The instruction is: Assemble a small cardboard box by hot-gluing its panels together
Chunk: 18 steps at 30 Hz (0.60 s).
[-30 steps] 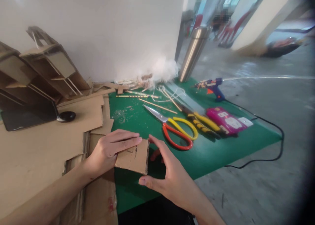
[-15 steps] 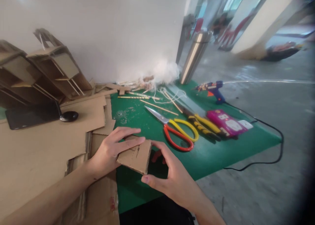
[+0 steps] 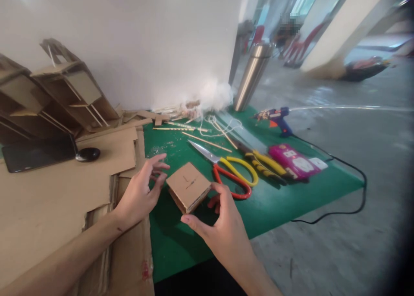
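Note:
A small square stack of cardboard pieces (image 3: pixel 188 186) is held just above the green mat (image 3: pixel 278 199). My right hand (image 3: pixel 220 227) grips it from below and at its right edge, thumb under the near corner. My left hand (image 3: pixel 142 190) hovers just left of the stack with its fingers apart, no longer touching it. Red and yellow scissors (image 3: pixel 231 173) lie on the mat right behind the stack.
Large cardboard sheets (image 3: pixel 54 188) cover the left. A cardboard model (image 3: pixel 58 93), a dark tablet (image 3: pixel 35 153) and a black mouse (image 3: pixel 87 154) sit at back left. Skewers (image 3: pixel 207 140), pliers (image 3: pixel 263 163), a pink power strip (image 3: pixel 293 160), a glue gun (image 3: pixel 274 117) and a steel flask (image 3: pixel 250 78) lie beyond.
My left hand has let go of the cardboard stack and opened. My right hand has turned the stack so its flat face points up and lifted it slightly away from me.

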{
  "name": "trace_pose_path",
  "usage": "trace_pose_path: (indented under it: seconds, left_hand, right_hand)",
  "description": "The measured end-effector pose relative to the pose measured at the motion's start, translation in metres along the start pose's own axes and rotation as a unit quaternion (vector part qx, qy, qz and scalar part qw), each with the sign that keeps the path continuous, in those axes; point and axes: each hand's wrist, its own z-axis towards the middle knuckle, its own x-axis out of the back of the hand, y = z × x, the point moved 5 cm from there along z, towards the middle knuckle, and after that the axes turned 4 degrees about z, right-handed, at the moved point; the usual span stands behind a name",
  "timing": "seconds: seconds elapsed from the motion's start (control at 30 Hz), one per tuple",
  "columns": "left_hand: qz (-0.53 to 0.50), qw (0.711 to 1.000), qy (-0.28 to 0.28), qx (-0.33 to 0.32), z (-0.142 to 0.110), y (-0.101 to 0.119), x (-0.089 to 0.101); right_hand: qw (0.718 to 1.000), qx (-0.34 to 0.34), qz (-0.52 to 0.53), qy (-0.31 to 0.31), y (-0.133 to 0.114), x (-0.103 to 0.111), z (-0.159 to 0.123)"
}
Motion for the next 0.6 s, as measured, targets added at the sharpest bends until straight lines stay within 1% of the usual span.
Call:
trace_pose_path:
  seconds: [0.07,0.1,0.2,0.23,0.3,0.37,0.47,0.53,0.6]
  left_hand:
    - [-0.041,0.997,-0.042,0.041,-0.001,-0.003,-0.003]
    - [-0.063,0.995,-0.057,0.046,-0.002,-0.002,-0.003]
    - [-0.123,0.983,-0.132,-0.015,-0.009,0.007,-0.005]
    - [-0.121,0.98,-0.158,-0.027,-0.012,0.009,-0.006]
    - [-0.083,0.981,-0.175,-0.026,-0.018,0.011,-0.007]
    - [-0.044,0.98,-0.192,0.001,-0.021,0.01,-0.009]
    - [-0.036,0.974,-0.219,0.049,-0.02,0.01,-0.01]
    - [-0.065,0.97,-0.229,0.049,-0.017,0.011,-0.008]
    - [-0.115,0.965,-0.235,0.029,-0.014,0.012,-0.007]
  right_hand:
    - [1.0,0.001,-0.017,0.025,0.0,-0.001,0.0]
    - [0.999,0.003,-0.021,0.03,0.0,-0.002,0.0]
    - [0.999,-0.002,-0.025,0.038,-0.001,-0.004,0.001]
    - [0.999,-0.009,-0.025,0.037,0.0,-0.004,0.001]
    - [0.999,-0.023,-0.025,0.029,0.001,-0.006,0.003]
    - [0.999,-0.025,-0.025,0.012,0.0,-0.007,0.004]
    - [0.999,-0.015,-0.014,-0.03,-0.001,-0.007,0.007]
    - [0.998,-0.008,0.004,-0.07,-0.001,-0.005,0.008]
    - [0.993,0.004,0.028,-0.111,-0.002,0.001,0.009]
